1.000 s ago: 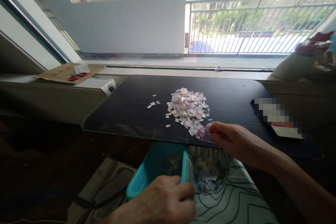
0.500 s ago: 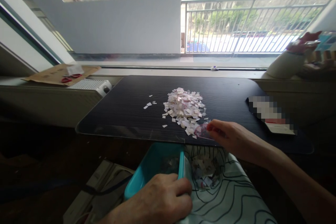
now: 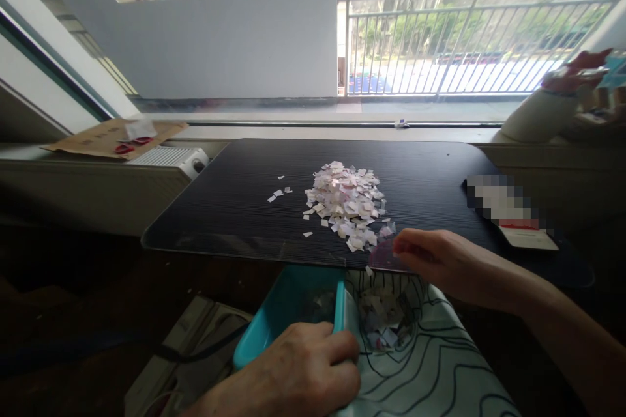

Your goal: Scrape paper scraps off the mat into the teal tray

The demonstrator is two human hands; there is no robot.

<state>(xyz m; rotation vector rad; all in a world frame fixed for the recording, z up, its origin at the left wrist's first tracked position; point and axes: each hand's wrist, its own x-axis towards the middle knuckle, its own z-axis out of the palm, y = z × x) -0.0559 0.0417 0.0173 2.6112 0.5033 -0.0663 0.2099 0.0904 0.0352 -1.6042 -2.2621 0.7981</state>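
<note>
A heap of small white and pinkish paper pieces (image 3: 345,199) lies on the dark tabletop (image 3: 235,208). Beside its near right side, my right hand (image 3: 440,264) is closed on a thin, translucent purplish plastic piece (image 3: 384,255) held flat near the table's front edge. One scrap (image 3: 369,270) is at that edge. Below, my left hand (image 3: 313,365) grips the right rim of a teal plastic basin (image 3: 259,329) and the edge of a pale cloth with dark wavy lines (image 3: 464,365). More paper pieces (image 3: 384,316) rest in the hollow of the cloth.
A partly blurred booklet or packet (image 3: 528,234) lies at the table's right. Left, a brown paper envelope (image 3: 98,137) with red-handled scissors (image 3: 130,146) sits on the sill by a radiator (image 3: 169,159). A white figure-like object (image 3: 535,107) stands at the right sill. A window runs behind.
My right hand has drawn slightly right and toward me with the plastic piece, away from the heap. A paper scrap has moved to the table's edge. My left hand keeps its grip.
</note>
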